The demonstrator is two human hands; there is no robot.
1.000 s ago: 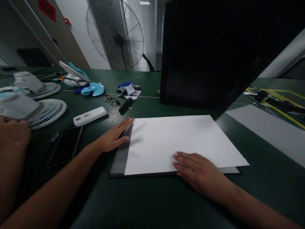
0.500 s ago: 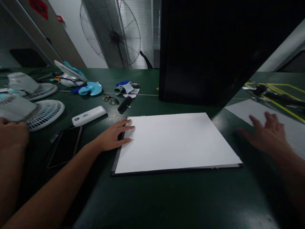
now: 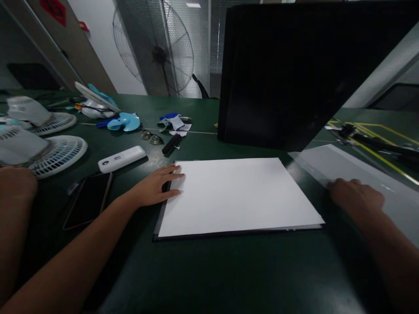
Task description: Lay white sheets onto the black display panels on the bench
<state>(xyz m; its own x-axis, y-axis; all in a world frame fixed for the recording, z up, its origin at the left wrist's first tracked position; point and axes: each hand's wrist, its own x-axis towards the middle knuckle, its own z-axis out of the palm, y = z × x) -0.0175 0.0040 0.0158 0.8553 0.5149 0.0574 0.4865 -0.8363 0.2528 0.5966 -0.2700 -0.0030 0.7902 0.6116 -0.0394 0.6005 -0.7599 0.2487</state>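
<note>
A stack of white paper [image 3: 235, 196] lies on a dark-edged folder or board on the green table in front of me. My left hand [image 3: 157, 187] rests on its left edge, fingers spread flat. On the right, my right hand [image 3: 356, 196] is closed at the near-left edge of a clear plastic sheet [image 3: 307, 165]. This sheet overlaps a white sheet [image 3: 353, 163] on the table. My right fingertips are partly hidden.
Another person's forearm [image 3: 16, 218] reaches in at far left, beside white fan parts [image 3: 62, 152]. A phone [image 3: 88, 200], a white handheld device [image 3: 122, 158], glasses [image 3: 152, 137] and a blue fan blade [image 3: 124, 122] lie left. A large black panel [image 3: 271, 83] stands behind the paper.
My right hand has gone from spread fingers above the right-hand sheet to closed at its edge. The clear sheet's edge now shows farther left. My left hand has stayed in place.
</note>
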